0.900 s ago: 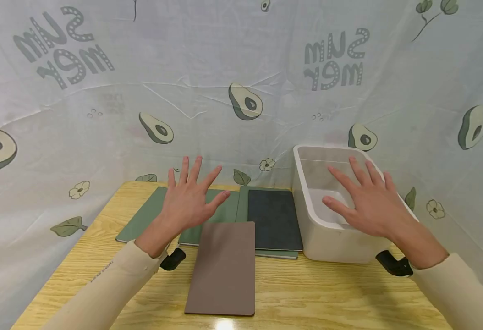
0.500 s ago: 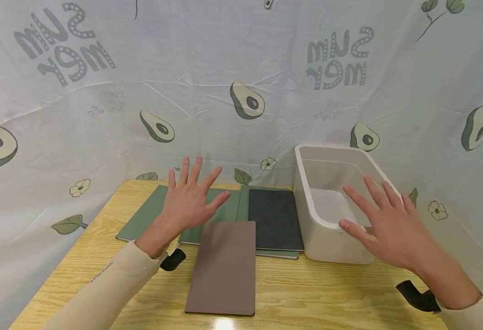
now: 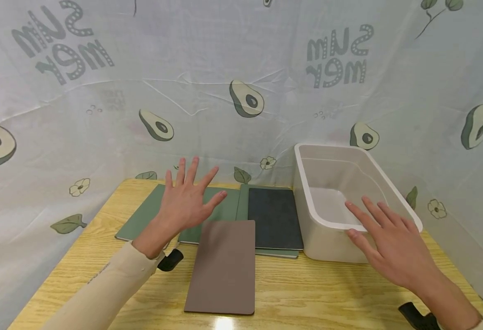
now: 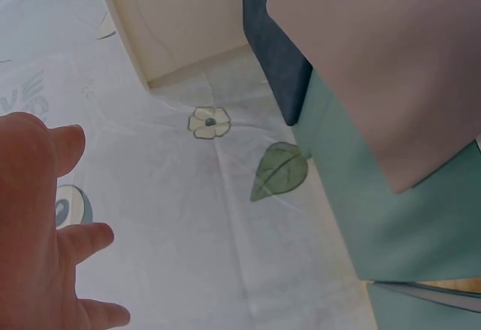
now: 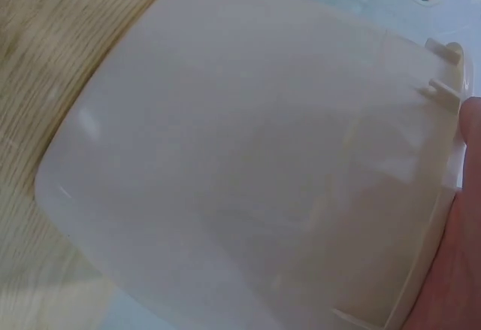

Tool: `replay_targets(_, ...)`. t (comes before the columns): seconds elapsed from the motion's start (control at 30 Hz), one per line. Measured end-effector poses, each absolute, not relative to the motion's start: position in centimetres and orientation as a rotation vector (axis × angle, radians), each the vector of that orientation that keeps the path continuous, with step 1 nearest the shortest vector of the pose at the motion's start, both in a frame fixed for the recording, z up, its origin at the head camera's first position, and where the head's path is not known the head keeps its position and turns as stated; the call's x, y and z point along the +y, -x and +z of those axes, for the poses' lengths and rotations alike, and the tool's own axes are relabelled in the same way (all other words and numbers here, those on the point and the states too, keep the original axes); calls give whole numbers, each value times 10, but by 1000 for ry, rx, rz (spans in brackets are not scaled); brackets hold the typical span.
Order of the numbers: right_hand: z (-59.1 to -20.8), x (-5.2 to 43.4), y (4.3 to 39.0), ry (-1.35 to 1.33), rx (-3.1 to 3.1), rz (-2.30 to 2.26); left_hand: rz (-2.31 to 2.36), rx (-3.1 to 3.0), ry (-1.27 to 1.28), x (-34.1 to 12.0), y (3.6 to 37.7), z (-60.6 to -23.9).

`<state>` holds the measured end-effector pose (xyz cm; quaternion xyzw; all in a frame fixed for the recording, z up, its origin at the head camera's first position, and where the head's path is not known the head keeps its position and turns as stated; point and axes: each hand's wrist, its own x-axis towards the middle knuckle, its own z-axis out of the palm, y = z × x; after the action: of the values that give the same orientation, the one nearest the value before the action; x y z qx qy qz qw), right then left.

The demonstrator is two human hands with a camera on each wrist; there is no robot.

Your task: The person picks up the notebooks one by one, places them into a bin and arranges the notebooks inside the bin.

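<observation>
My left hand (image 3: pixel 181 206) hovers with fingers spread above two green notebooks, the left one (image 3: pixel 142 215) and the middle one (image 3: pixel 227 201). It holds nothing. In front of them lies a brown notebook (image 3: pixel 225 270), overlapping the middle green one. A black notebook (image 3: pixel 274 220) rests on another green notebook (image 3: pixel 276 253) beside a white plastic bin (image 3: pixel 328 243). My right hand (image 3: pixel 400 250), fingers extended, is at the bin's front right corner; whether it touches the rim I cannot tell. The right wrist view has the bin's outer wall (image 5: pixel 248 157) close up, the hand (image 5: pixel 443 277) at its edge.
Everything stands on a wooden table (image 3: pixel 299 298). A pale cloth (image 3: pixel 200 101) printed with avocados and leaves hangs right behind the table and along its sides. The bin has a raised rim and takes up the table's back right.
My right hand has drawn back from over the bin, moving right and down toward its front right corner. The left hand has stayed nearly in place. The notebooks and bin have not moved.
</observation>
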<state>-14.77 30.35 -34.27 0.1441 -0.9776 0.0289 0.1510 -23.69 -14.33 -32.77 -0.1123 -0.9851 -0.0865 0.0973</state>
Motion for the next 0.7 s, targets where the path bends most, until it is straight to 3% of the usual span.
replay_targets(0.7, -393, 293, 157, -458, -2068, 406, -245, -2871, 314, -156, 228, -330)
